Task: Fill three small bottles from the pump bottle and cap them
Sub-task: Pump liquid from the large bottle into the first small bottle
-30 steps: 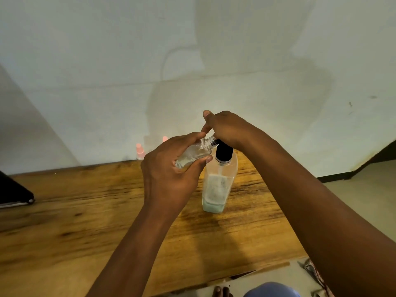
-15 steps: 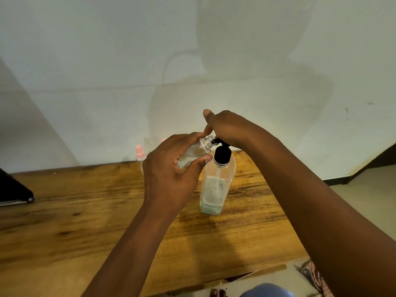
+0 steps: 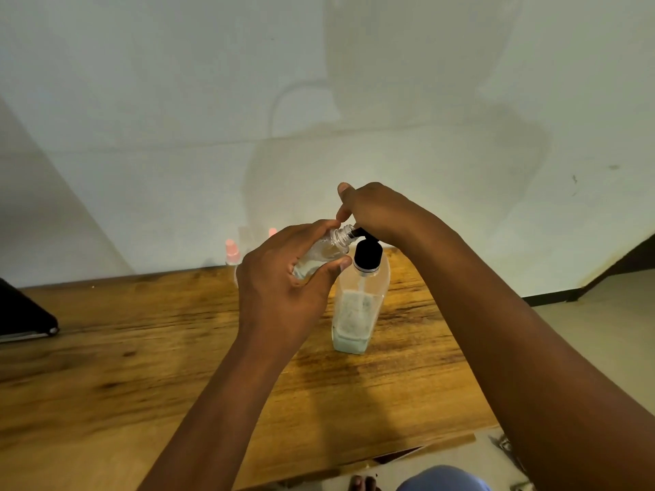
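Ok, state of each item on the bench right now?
Small bottle: uncapped, tilted, mouth at the pump spout, held in left hand.
Pump bottle: upright on table, part full, right hand on its pump head.
Pink-capped bottles: capped, standing behind.

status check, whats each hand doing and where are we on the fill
Left hand holding small bottle tilted, uncapped neck at the spout. Right hand on top of pump bottle. Two pink-capped bottles behind. Nothing in the way.
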